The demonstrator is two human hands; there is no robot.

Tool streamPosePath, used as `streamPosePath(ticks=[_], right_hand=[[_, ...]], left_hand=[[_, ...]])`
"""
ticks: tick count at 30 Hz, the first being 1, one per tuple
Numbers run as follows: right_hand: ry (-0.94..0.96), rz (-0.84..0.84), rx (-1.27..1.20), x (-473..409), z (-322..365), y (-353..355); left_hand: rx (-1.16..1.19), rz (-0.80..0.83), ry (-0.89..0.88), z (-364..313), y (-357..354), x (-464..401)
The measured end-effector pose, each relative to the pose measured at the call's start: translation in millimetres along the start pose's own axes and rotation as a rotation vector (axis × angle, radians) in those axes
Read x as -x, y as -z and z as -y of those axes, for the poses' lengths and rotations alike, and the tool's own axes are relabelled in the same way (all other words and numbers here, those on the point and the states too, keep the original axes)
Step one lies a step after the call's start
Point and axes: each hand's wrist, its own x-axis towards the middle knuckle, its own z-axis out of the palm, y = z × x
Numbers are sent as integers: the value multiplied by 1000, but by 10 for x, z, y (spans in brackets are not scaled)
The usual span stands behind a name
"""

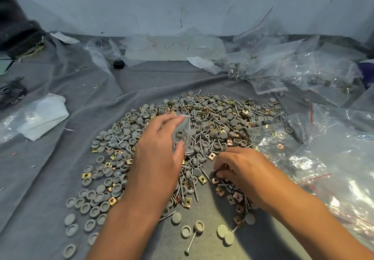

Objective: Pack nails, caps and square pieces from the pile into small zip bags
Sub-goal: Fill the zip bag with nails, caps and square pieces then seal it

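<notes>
Far to the left of the left hand, a folded white plastic packet is lying on the grey cloth that is covering the bench. Nearer that hand, grey round caps are spreading out from the pile, many lying hollow side up.

The left hand is hovering over the middle of the pile, palm down, with its thumb and fingers pinching a small zip bag. The bag is hanging upright between the fingertips, and a couple of caps are showing through its clear plastic. Just below the thumb, long silver nails are lying crossed among the caps.

To the right, the right hand is resting low on the near edge of the pile, its fingers curling down and closing on something small among the brass-coloured square pieces. Exactly which piece the fingertips are gripping I cannot tell, as the fingers are covering it.

Just below the two hands, a few loose caps and one nail are lying apart from the pile on the cloth.

Beyond the right hand and to its right, a heap of clear zip bags with red seal lines is lying on the bench, some already holding hardware.
</notes>
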Motion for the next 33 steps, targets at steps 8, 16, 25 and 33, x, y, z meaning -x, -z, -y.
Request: streamPosePath(ticks=[8,16,25,33], right_hand=[[-34,-205,-34,97,-2,-22],[227,-751,-606,22,203,185],[251,-917,-455,-61,253,125],[304,-732,-244,-107,305,43]], left_hand=[[-20,1,-3,30,-18,-5],[1,119,-106,-29,7,12],[2,133,-147,-48,-6,25],[43,100,-170,-49,-31,35]])
